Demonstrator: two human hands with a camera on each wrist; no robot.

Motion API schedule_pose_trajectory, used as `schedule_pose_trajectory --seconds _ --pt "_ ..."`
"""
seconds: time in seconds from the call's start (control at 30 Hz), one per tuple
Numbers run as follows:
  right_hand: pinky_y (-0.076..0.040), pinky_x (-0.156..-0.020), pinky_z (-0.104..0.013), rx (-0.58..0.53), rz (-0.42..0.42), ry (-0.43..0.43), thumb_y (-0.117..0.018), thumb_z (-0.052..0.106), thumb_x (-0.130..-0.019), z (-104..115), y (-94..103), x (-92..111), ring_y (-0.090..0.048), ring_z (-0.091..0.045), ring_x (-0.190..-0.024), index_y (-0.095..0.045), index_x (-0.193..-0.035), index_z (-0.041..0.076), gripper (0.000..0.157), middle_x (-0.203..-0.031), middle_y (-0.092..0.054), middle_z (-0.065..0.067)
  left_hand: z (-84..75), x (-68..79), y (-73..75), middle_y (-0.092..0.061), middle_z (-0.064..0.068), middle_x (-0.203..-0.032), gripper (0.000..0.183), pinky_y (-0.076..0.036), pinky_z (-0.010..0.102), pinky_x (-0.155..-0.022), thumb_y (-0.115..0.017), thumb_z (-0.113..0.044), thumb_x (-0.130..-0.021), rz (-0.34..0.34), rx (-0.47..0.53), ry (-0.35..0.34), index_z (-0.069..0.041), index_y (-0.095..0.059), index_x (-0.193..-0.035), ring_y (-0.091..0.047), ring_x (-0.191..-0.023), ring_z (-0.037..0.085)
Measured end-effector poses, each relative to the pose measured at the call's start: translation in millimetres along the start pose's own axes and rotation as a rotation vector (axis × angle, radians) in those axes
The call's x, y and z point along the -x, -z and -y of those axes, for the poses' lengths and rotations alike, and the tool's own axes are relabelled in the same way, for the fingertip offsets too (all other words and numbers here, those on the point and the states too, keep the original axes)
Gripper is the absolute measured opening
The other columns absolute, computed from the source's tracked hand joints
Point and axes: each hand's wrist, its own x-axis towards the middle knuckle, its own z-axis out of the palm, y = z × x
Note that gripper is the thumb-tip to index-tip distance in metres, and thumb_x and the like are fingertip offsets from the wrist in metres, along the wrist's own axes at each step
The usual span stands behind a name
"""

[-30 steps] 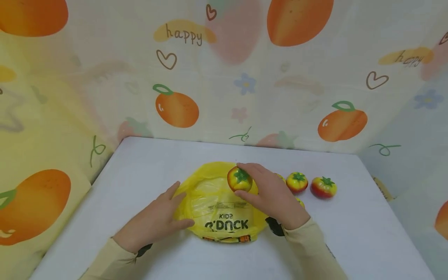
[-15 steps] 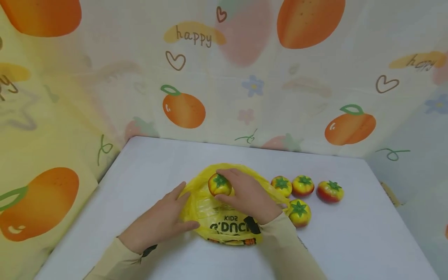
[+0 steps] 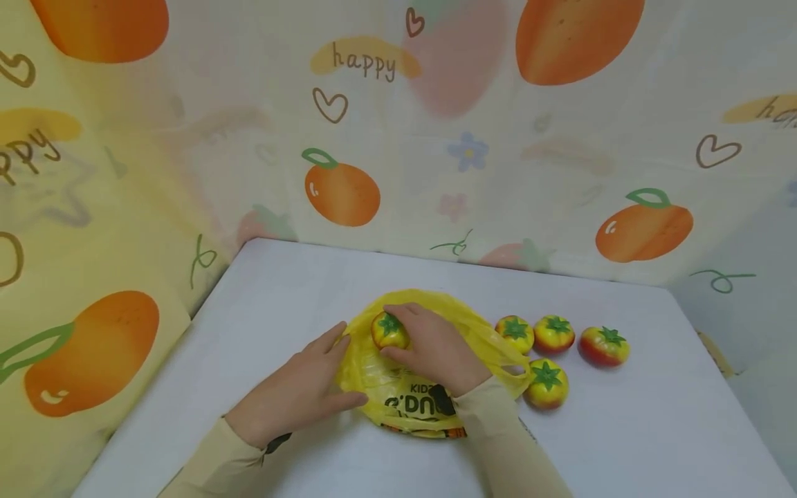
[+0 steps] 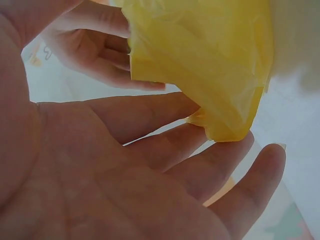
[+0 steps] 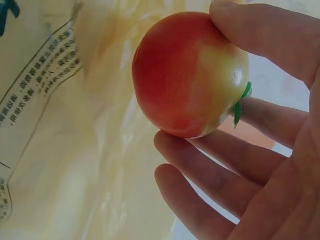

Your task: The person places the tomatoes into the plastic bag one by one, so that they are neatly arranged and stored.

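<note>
My right hand (image 3: 438,349) pinches a red-and-yellow toy tomato (image 3: 387,333) with a green leafy top, over the open mouth of a yellow plastic bag (image 3: 479,325). The right wrist view shows the tomato (image 5: 182,75) held between thumb and fingers, its red underside toward the bag film. At the bag's left side, my left hand (image 3: 295,391) has its fingers spread and straight. In the left wrist view the bag (image 4: 200,55) overlaps the fingertips of this hand (image 4: 110,170), its palm facing the camera. The bag's inside is partly hidden behind my right hand.
Several similar toy tomatoes stand right of the bag; the nearest tomato (image 3: 546,384) is close to the bag's handle, another (image 3: 604,347) lies farthest right. The white table (image 3: 629,436) meets a fruit-patterned cloth (image 3: 398,173) at the back and sides.
My right hand has carried the tomato leftward from the bag's right part, then slightly lower over it. Tomatoes behind my right arm have come into view. My left hand stays by the bag.
</note>
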Motion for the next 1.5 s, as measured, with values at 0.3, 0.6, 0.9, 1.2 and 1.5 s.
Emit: schedule_pose_trajectory --seconds 0.3,0.6,0.9,1.2,1.5 --pt "-0.053 -0.119 -0.049 -0.033 0.038 -0.054 -0.081 0.043 -0.098 -5.6 -5.5 -1.3 -0.064 -0.026 -0.136 -0.055 -0.158 0.023 0.069 -0.157 -0.061 -0.004 -5.0 0.0 0.5 -0.028 0.027 -0.176 0.102 -0.047 0.061 -0.121 -0.084 -0.05 -0.093 0.006 -0.006 -0.008 0.012 -0.04 -0.161 -0.044 -0.154 0.048" --pt "-0.052 -0.12 -0.05 -0.07 0.053 -0.056 -0.08 0.041 -0.099 -11.1 -7.0 -3.2 -0.063 -0.026 -0.137 -0.053 -0.159 0.021 0.069 -0.158 -0.06 -0.006 -6.6 -2.8 -2.2 -0.025 0.025 -0.177 0.103 -0.046 0.06 -0.121 -0.084 -0.049 -0.094 0.015 -0.013 0.004 0.009 -0.036 -0.163 -0.043 -0.156 0.047" --pt "-0.053 -0.118 -0.047 -0.081 0.059 -0.037 -0.079 0.04 -0.1 -13.8 -10.0 -4.2 -0.063 -0.025 -0.135 -0.053 -0.158 0.017 0.068 -0.156 -0.062 -0.007 -9.1 -1.8 -3.2 -0.022 0.023 -0.179 0.105 -0.045 0.061 -0.123 -0.085 -0.05 -0.093 0.032 0.008 0.036 0.007 -0.034 -0.165 -0.041 -0.158 0.046" --pt "-0.051 -0.121 -0.048 -0.045 0.069 -0.068 -0.081 0.045 -0.097 -11.3 -4.7 6.2 -0.062 -0.025 -0.14 -0.048 -0.163 0.02 0.078 -0.16 -0.059 -0.005 -12.1 1.7 -6.3 -0.023 0.024 -0.178 0.104 -0.045 0.062 -0.122 -0.085 -0.048 -0.093 0.031 0.013 0.025 0.008 -0.035 -0.165 -0.041 -0.157 0.047" --pt "-0.053 -0.118 -0.051 0.029 -0.085 -0.017 -0.082 0.047 -0.096 -22.5 46.9 61.6 -0.062 -0.026 -0.142 -0.054 -0.158 0.024 0.072 -0.157 -0.061 -0.001 -10.0 0.4 -3.8 -0.023 0.027 -0.177 0.104 -0.042 0.063 -0.124 -0.085 -0.048 -0.093 0.038 -0.033 0.001 0.011 -0.035 -0.163 -0.039 -0.158 0.049"
